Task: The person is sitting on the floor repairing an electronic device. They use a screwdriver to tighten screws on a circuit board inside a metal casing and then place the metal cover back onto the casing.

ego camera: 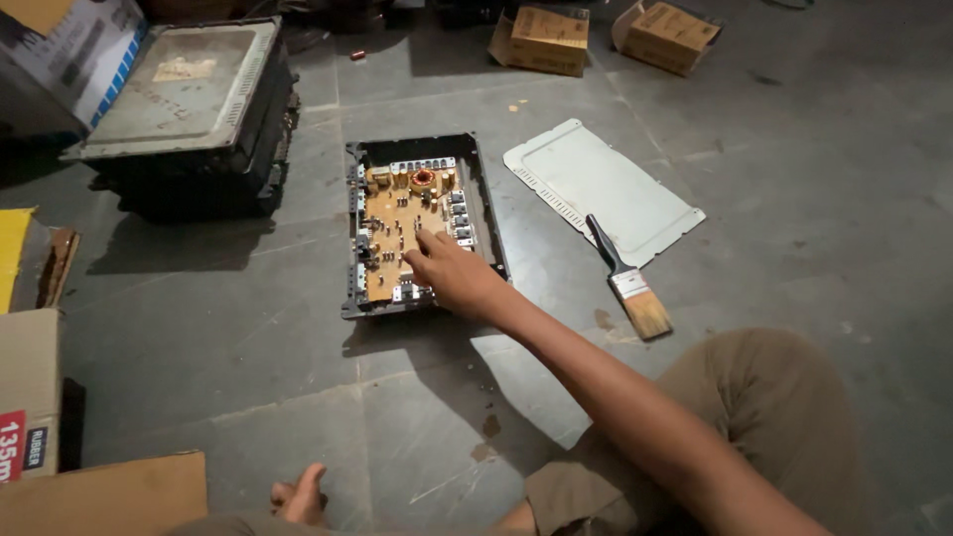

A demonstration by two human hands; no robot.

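An open black metal case (491, 223) lies on the grey floor, with a tan circuit board (392, 223) inside it. The board carries a copper coil and rows of small parts. My right hand (455, 276) reaches over the case's near right corner. Its fingertips rest on the board's lower right part, and it holds nothing that I can see. My left hand is out of view. A bare foot (298, 496) shows at the bottom edge.
A pale metal cover plate (596, 184) lies right of the case, and a paintbrush (630, 283) rests at its near edge. A larger dark appliance (194, 109) stands at the back left. Cardboard boxes (541, 40) sit at the back and along the left edge (25, 387).
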